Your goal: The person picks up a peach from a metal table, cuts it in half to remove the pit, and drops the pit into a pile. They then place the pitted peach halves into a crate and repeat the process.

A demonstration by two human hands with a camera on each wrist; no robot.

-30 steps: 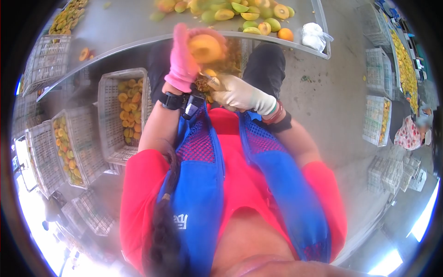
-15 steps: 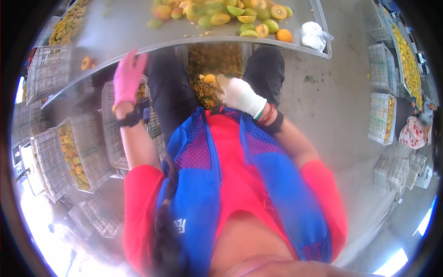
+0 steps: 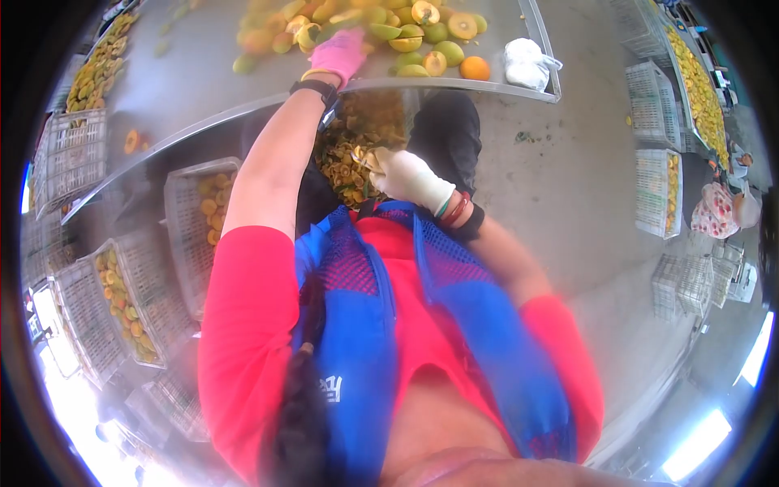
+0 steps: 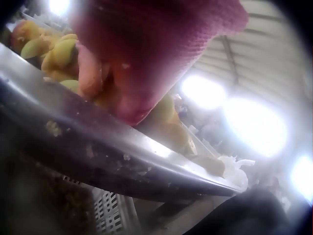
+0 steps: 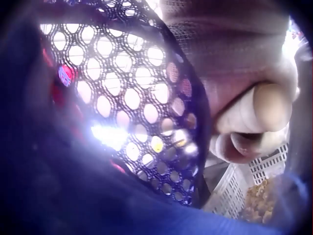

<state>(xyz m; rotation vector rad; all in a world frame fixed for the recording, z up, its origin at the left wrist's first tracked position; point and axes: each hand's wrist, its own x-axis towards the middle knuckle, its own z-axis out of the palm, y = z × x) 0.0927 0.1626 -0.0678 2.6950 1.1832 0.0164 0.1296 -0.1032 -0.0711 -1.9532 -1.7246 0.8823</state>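
My left hand (image 3: 339, 57), in a pink glove, reaches over the table's near edge into a pile of green-yellow, peach-like fruit (image 3: 410, 45), some whole and some cut in half. In the left wrist view the gloved thumb and fingers (image 4: 132, 98) point down among the fruit; whether they grip a piece I cannot tell. My right hand (image 3: 410, 178), in a white glove, stays low over the lap. It grips a small tool by its round handle (image 5: 271, 107), whose blunt end shows in the right wrist view. The tool's tip (image 3: 365, 158) points toward the left knee.
Between the knees stands a crate of fruit scraps (image 3: 353, 174). The metal table (image 3: 203, 61) has a raised rim and a white plastic bag (image 3: 527, 65) at its right corner. White crates with fruit (image 3: 134, 300) stand at left; more crates (image 3: 657, 191) are at right.
My left hand held a cut orange fruit by the tool, then swung left, empty, over the side crate, and is now forward in the pile. My right hand stays low with the tool.
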